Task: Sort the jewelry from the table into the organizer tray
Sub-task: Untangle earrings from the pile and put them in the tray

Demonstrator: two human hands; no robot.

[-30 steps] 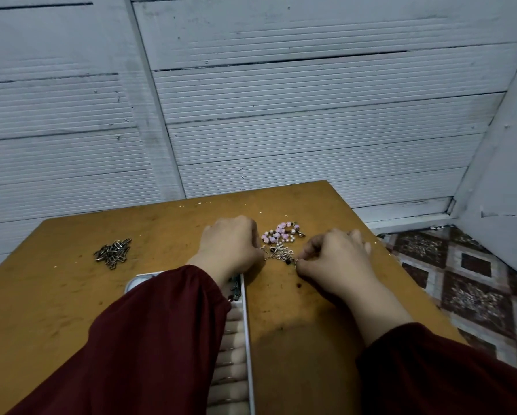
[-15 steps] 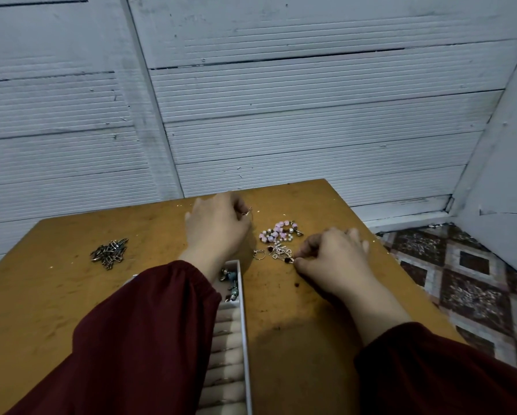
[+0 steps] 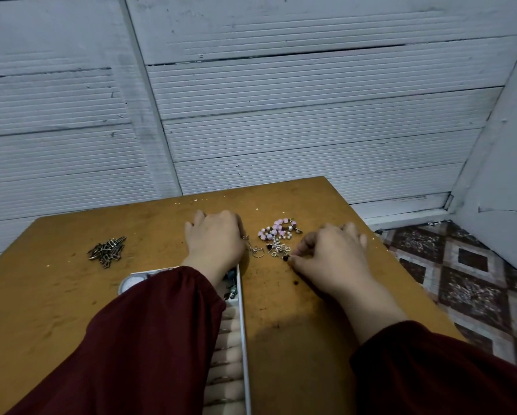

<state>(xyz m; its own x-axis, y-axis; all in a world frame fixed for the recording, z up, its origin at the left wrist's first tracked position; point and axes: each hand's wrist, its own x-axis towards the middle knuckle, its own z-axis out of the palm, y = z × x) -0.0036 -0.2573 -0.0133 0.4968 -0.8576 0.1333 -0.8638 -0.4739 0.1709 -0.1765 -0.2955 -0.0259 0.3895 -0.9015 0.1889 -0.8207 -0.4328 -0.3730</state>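
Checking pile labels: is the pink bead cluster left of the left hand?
No, the pink bead cluster lies between the left hand and the right hand.

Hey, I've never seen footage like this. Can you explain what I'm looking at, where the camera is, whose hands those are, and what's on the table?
There is no machine here. A person wears a wide-angle camera on the head, so the picture looks forward and down at their own two hands, in dark red sleeves. The left hand curls over one end of a thin chain with a hoop. The right hand pinches a dark bead at the edge of a tangle of silver charms. Just beyond those lie pink and pearl beads. Far left on the brown table is a pile of dark metal clips. Under the left arm sits the white organizer tray, with some blue-green pieces in it.
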